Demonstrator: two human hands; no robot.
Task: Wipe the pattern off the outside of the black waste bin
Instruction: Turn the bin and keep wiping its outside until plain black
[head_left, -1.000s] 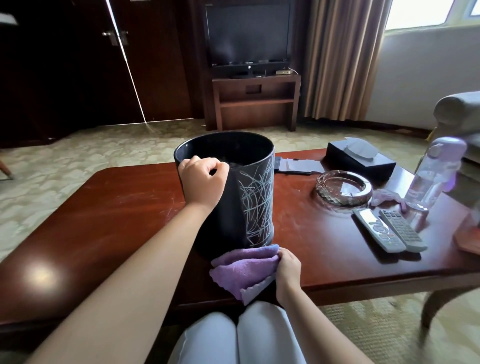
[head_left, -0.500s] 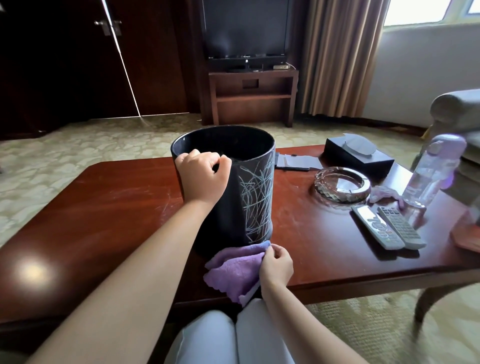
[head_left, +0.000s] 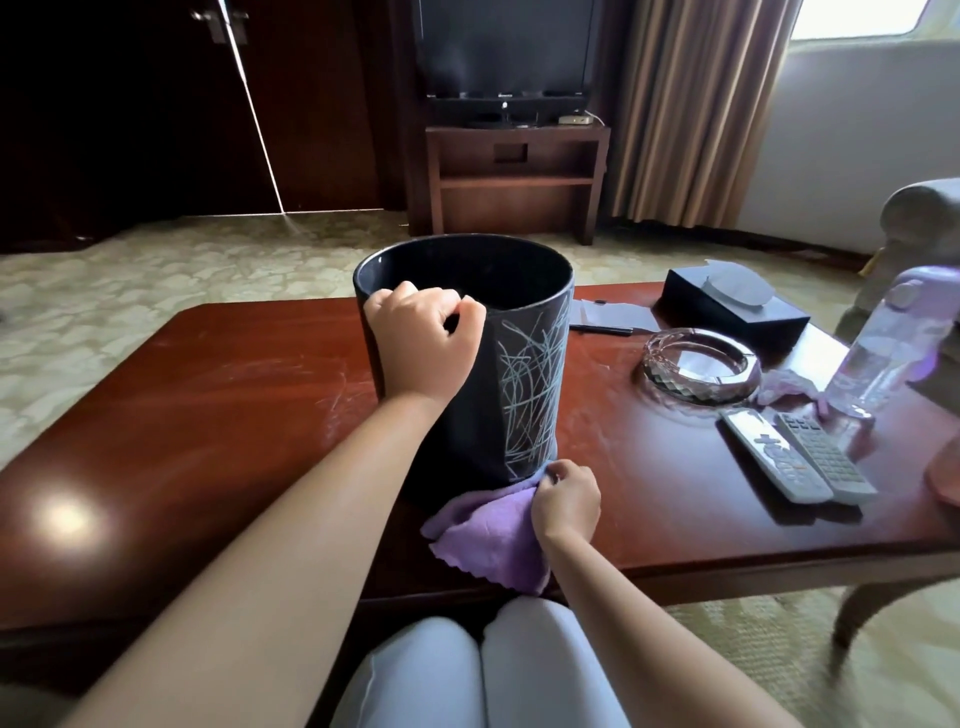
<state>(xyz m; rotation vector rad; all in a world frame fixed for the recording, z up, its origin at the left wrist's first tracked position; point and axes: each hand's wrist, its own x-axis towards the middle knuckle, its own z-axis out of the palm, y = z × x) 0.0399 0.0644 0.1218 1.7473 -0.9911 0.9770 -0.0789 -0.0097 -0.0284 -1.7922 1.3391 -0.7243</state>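
A black waste bin (head_left: 483, 415) stands upright on the red-brown wooden table (head_left: 208, 426), near its front edge. Thin white scribbled lines (head_left: 530, 395) cover the bin's right-facing side. My left hand (head_left: 423, 348) is closed over the near rim of the bin. My right hand (head_left: 566, 501) pinches a purple cloth (head_left: 488, 540) at the foot of the bin, just below the scribbles. The cloth lies bunched on the table and hangs slightly over the front edge.
To the right on the table are a glass ashtray (head_left: 698, 369), two remote controls (head_left: 800, 454), a black tissue box (head_left: 732, 306), a clear bottle with a purple cap (head_left: 883, 353) and a pen on paper (head_left: 602, 328). My knees (head_left: 478, 670) sit under the table's front edge.
My right hand has slid the purple cloth forward along the table until it touches the bin's base. My left hand stays on the rim.
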